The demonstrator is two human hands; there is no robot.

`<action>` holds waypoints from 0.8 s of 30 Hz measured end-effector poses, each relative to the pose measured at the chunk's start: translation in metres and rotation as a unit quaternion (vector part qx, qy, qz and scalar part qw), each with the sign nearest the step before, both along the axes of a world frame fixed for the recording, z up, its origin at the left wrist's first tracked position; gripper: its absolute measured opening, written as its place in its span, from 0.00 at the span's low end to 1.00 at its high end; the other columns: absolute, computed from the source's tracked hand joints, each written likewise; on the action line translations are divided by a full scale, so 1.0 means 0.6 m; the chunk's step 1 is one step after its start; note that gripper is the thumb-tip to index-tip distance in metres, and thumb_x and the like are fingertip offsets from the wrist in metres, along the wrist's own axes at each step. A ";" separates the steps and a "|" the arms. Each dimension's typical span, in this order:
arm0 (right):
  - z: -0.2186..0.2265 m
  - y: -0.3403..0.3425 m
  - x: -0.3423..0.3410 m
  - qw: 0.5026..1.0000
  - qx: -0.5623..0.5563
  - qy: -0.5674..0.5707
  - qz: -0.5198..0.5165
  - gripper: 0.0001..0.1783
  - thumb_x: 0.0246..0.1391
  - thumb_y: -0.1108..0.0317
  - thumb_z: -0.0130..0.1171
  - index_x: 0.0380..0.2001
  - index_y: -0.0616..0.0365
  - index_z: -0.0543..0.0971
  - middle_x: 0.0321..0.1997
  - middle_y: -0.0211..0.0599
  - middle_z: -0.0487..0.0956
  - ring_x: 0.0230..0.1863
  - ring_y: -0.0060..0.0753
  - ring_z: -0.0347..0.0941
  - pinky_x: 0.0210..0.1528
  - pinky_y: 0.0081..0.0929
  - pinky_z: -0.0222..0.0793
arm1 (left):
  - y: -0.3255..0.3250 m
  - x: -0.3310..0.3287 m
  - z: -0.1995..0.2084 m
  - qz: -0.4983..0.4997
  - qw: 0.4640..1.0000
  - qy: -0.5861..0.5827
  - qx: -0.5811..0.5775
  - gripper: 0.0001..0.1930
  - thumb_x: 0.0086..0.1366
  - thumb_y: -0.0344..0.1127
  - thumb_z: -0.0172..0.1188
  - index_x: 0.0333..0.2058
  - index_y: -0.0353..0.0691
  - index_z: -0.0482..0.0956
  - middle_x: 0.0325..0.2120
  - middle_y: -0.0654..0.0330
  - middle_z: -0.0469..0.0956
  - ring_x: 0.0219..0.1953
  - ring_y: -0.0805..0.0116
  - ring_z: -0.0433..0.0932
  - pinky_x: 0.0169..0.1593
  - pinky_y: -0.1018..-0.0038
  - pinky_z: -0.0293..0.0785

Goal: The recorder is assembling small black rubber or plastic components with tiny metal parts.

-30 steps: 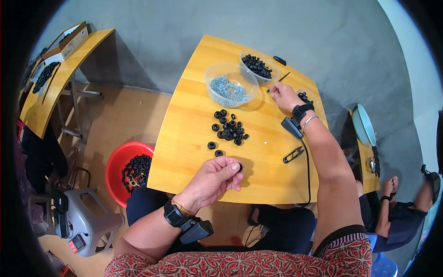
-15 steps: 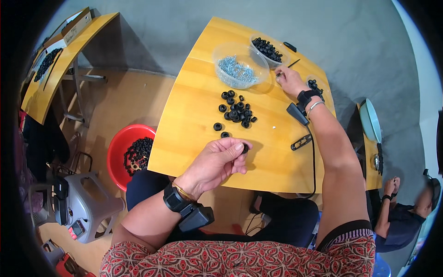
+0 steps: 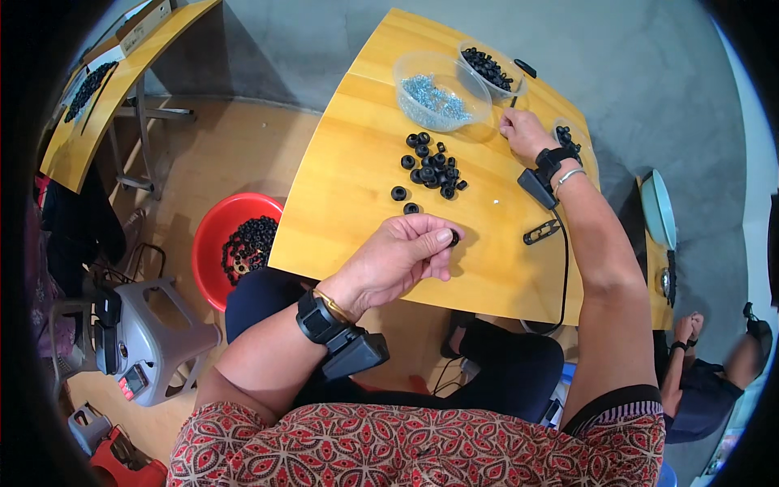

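Observation:
My left hand (image 3: pixel 406 258) is closed over the near edge of the table, pinching a small black ring-shaped part (image 3: pixel 454 238) between thumb and fingers. Further off to the right, my right hand (image 3: pixel 527 134) has its fingers curled together, and a short length of thin black stick (image 3: pixel 514 102) juts out past them. Its grip on the stick is partly hidden by the hand. Loose round black parts (image 3: pixel 428 174) lie in a pile beyond my left hand. Left of my right hand stands a clear bowl (image 3: pixel 403 71) of small bluish metallic pieces.
Behind it is another clear bowl (image 3: pixel 519 85) of black parts. A black cable (image 3: pixel 566 272) runs from my right wrist device past a black clip-like tool (image 3: pixel 541 232). A red basin (image 3: pixel 213 288) sits left of the table. Another person (image 3: pixel 706 381) is at the right.
The whole view has shifted a little. The black stick has turned from slanted to nearly upright as my right hand moved slightly. My left hand still holds the black part.

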State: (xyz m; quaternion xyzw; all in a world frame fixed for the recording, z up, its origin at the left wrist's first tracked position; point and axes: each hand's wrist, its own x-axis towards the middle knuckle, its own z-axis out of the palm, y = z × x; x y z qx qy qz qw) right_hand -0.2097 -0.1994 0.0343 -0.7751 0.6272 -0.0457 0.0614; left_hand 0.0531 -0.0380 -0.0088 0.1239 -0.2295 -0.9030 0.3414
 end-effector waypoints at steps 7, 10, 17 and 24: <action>0.048 0.126 0.064 0.923 0.082 -0.376 -0.026 0.05 0.50 0.72 0.46 0.27 0.63 0.70 0.21 0.29 0.69 0.20 0.16 0.64 0.22 0.14 0.64 | -0.005 0.004 -0.014 0.005 0.999 0.045 0.023 0.12 0.60 0.34 0.47 0.39 0.33 0.70 0.22 0.63 0.68 0.26 0.75 0.69 0.35 0.78 0.71; 0.049 0.205 0.097 0.887 0.086 -0.453 0.018 0.07 0.51 0.72 0.45 0.30 0.64 0.71 0.21 0.28 0.68 0.20 0.15 0.64 0.23 0.13 0.64 | -0.004 0.006 -0.015 0.005 0.996 0.081 0.034 0.12 0.60 0.33 0.47 0.40 0.32 0.69 0.23 0.63 0.68 0.26 0.74 0.69 0.36 0.76 0.70; 0.047 0.326 0.142 0.787 0.140 -0.600 -0.031 0.11 0.52 0.70 0.47 0.36 0.67 0.70 0.28 0.32 0.70 0.25 0.21 0.66 0.31 0.18 0.65 | -0.005 0.004 -0.014 0.008 0.993 0.119 0.019 0.12 0.59 0.32 0.48 0.41 0.33 0.69 0.25 0.62 0.68 0.27 0.73 0.68 0.37 0.75 0.69; 0.053 0.366 0.153 0.742 0.104 -0.662 -0.014 0.10 0.50 0.72 0.50 0.36 0.65 0.68 0.29 0.34 0.69 0.27 0.21 0.66 0.30 0.22 0.66 | 0.002 0.003 -0.003 0.023 0.996 0.081 -0.042 0.09 0.57 0.30 0.51 0.37 0.36 0.72 0.23 0.62 0.70 0.25 0.75 0.69 0.36 0.76 0.71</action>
